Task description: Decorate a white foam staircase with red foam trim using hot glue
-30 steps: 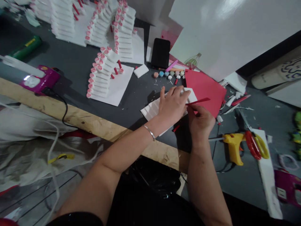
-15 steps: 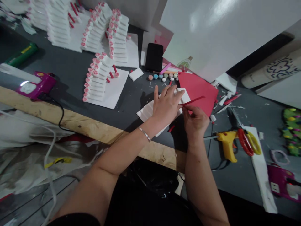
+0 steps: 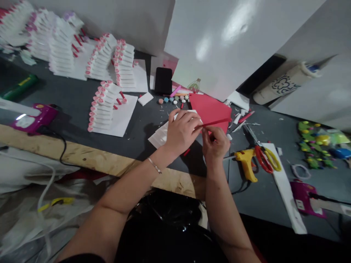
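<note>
A thin red strip [image 3: 219, 122] stretches out to the right from where my fingertips meet. My left hand [image 3: 181, 132] has its fingers bent, thumb and forefinger closed on the strip's near end. Close beside it, my right hand [image 3: 216, 145] pinches the same strip. Under my left hand lies white folded material [image 3: 158, 136], mostly covered by the palm. A red sheet [image 3: 207, 104] rests just beyond my hands. One small red piece [image 3: 187, 152] lies below my left hand.
White pieces with pink rolled ends [image 3: 102, 109] lie on a card to the left. A phone [image 3: 163, 81] and small coloured balls [image 3: 166, 99] are behind. At right are a yellow glue gun [image 3: 248, 164], scissors [image 3: 264, 159], a purple power strip [image 3: 305, 199] and a tumbler [image 3: 285, 83].
The view has shifted, so the table's things appear further left and mostly lower. My left fingers, spread flat before, are now bent and meet the red strip next to my right hand.
</note>
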A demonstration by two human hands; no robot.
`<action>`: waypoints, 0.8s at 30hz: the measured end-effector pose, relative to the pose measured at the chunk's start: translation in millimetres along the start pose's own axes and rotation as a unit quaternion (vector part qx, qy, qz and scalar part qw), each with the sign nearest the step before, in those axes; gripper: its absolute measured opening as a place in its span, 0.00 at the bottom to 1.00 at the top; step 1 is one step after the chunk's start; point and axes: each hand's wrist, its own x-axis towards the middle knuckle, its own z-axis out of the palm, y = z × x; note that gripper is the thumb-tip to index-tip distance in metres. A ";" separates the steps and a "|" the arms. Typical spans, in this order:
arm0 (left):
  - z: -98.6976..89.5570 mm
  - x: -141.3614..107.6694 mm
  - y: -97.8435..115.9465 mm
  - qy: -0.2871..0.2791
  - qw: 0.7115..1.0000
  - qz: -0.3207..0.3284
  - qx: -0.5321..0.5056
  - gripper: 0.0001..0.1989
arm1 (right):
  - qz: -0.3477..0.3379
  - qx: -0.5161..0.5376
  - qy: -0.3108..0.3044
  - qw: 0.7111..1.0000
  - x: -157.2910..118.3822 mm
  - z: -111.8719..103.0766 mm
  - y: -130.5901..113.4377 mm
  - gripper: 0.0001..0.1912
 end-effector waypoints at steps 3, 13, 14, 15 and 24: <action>-4.9 2.1 3.5 0.015 0.993 -0.048 -0.110 0.03 | 0.001 0.009 -0.023 1.000 2.9 -8.2 -10.7 0.12; -20.2 -0.3 18.3 -0.025 0.786 -0.292 -0.545 0.02 | 0.106 -0.080 -0.082 0.988 13.1 -129.3 39.1 0.15; -22.9 -1.5 20.8 -0.030 0.781 -0.297 -0.549 0.02 | 0.135 -0.103 -0.082 0.982 12.6 -143.7 59.2 0.15; -25.2 -2.6 23.2 -0.039 0.777 -0.301 -0.551 0.02 | 0.162 -0.130 -0.090 0.974 12.0 -156.4 80.0 0.15; -19.3 -5.1 31.6 -0.088 0.752 -0.351 -0.551 0.03 | 0.206 -0.243 -0.151 0.936 15.2 -174.2 181.7 0.09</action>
